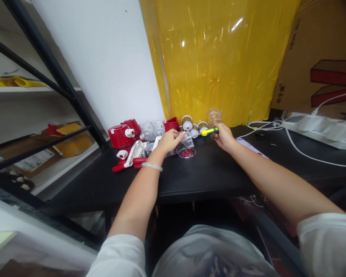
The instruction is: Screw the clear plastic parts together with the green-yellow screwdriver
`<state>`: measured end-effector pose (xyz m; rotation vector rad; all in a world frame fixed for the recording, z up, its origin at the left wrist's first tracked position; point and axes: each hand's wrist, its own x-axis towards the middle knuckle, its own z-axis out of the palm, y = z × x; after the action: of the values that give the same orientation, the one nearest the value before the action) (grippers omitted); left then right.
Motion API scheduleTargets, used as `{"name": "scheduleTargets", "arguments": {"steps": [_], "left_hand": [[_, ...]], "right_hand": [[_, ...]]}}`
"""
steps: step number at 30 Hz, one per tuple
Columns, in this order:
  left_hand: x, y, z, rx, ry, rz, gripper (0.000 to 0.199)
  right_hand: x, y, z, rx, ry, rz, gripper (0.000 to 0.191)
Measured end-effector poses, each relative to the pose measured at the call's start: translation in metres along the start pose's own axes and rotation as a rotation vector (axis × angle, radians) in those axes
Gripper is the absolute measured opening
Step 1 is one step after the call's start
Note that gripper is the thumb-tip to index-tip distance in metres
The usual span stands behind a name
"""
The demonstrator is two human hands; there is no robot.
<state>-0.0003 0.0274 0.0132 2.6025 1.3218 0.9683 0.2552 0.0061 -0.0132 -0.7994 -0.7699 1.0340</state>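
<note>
My right hand (223, 136) is closed round the green and yellow handle of a screwdriver (210, 131), whose shaft points left. My left hand (170, 141) grips a clear plastic part (188, 141), and the screwdriver's tip meets this part or lies close beside it; the exact contact is too small to tell. Just below sits a clear round dish (187, 153) with small red pieces in it. Behind the hands stand several drum-like cylinders (187, 123) with white centres. Another clear plastic piece (214, 115) is behind my right hand.
Red housings (119, 136), clear cups (147, 131), a red bin (171, 124) and red-and-white handles (134, 154) crowd the left of the black table (207, 175). White cables (302, 152) and a power strip (323, 132) lie right. A yellow-wrapped panel (219, 57) stands behind.
</note>
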Motion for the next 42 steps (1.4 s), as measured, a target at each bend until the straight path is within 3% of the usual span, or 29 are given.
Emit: {"name": "scheduleTargets", "arguments": {"steps": [27, 37, 42], "left_hand": [[0.0, -0.001, 0.0, 0.01, 0.005, 0.03, 0.061], [-0.001, 0.002, -0.002, 0.044, 0.021, 0.044, 0.059], [-0.005, 0.011, -0.005, 0.098, 0.11, 0.103, 0.055]], "right_hand": [[0.003, -0.001, -0.002, 0.021, 0.006, -0.031, 0.019], [0.022, -0.006, -0.015, 0.114, 0.227, -0.124, 0.028], [0.031, 0.0, -0.017, 0.063, 0.228, -0.209, 0.034]]}}
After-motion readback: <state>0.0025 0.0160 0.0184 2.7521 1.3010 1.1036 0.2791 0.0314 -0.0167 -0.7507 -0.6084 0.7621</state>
